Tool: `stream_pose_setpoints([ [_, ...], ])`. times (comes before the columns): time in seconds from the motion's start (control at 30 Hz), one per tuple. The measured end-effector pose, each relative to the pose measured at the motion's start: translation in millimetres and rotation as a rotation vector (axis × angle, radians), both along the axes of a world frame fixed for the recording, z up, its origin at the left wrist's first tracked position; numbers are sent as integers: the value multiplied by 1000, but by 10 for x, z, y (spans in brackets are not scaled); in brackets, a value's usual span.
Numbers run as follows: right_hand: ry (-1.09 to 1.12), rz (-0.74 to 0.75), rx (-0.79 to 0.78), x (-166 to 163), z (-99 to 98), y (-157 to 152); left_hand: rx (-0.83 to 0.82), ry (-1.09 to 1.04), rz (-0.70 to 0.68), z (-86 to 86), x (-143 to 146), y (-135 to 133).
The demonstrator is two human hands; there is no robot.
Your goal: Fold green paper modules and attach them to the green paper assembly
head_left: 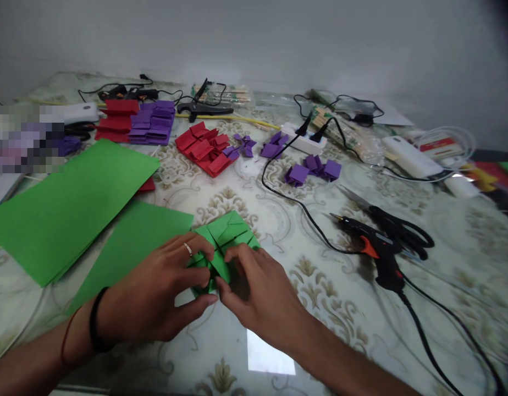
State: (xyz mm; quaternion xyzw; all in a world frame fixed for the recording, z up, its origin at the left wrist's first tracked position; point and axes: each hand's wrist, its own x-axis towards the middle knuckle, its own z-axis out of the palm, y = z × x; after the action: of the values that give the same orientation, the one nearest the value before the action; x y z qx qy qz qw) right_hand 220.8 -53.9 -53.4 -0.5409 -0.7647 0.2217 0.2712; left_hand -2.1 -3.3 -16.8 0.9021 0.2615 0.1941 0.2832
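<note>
A folded green paper piece (226,235) lies on the patterned tabletop (320,286) near the front middle. My left hand (155,286), with a ring and dark wristbands, presses on its left side with fingers closed over a fold. My right hand (258,286) pinches the near edge of the same green piece from the right. The lower part of the paper is hidden under both hands.
Green paper sheets (68,209) lie at the left. Red folded pieces (204,148) and purple folded pieces (312,168) sit further back. A black glue gun (377,253) with its cord and scissors (396,223) lie at the right. A power strip (305,142) stands behind.
</note>
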Motion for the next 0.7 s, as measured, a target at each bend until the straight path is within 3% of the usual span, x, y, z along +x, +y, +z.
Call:
stream_pose_setpoints([
  [0.4,114,-103,-117,170,118,114,89,-48,67,64,23,-37],
  [0.7,56,-70,8,264,185,111,103,-25,41,-13,2,-70],
])
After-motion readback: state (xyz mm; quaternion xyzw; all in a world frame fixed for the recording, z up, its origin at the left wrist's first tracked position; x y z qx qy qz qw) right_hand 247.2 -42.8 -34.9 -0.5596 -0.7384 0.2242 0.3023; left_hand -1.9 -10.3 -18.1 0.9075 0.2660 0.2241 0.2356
